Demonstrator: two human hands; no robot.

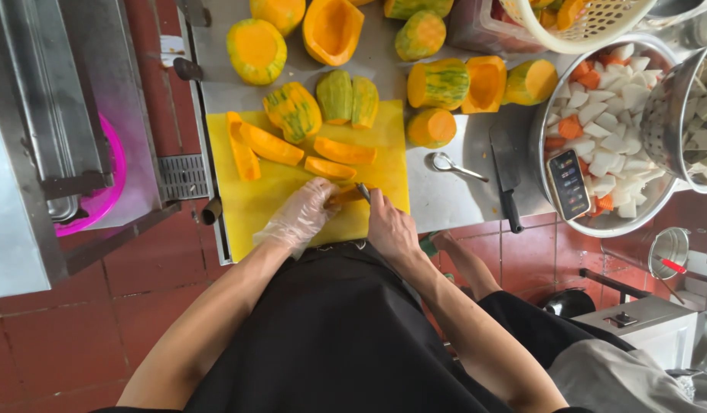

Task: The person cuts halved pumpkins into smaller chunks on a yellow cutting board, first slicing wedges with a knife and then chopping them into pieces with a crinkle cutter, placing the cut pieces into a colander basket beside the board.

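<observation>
Head view: gloved left hand (pixel 304 214) grip clamps squash wedge (pixel 344 196); right hand (pixel 389 227) grips peeler (pixel 364 191); 4 more wedges on board (pixel 262 203).

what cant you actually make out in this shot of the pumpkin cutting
- Head view: the tool in the right hand is mostly hidden by the fingers; only a metal tip shows.
- The pumpkin slice under the gloved left hand is largely covered.
- The basket is cut off by the top edge.
- The phone screen is too small to read.
</observation>
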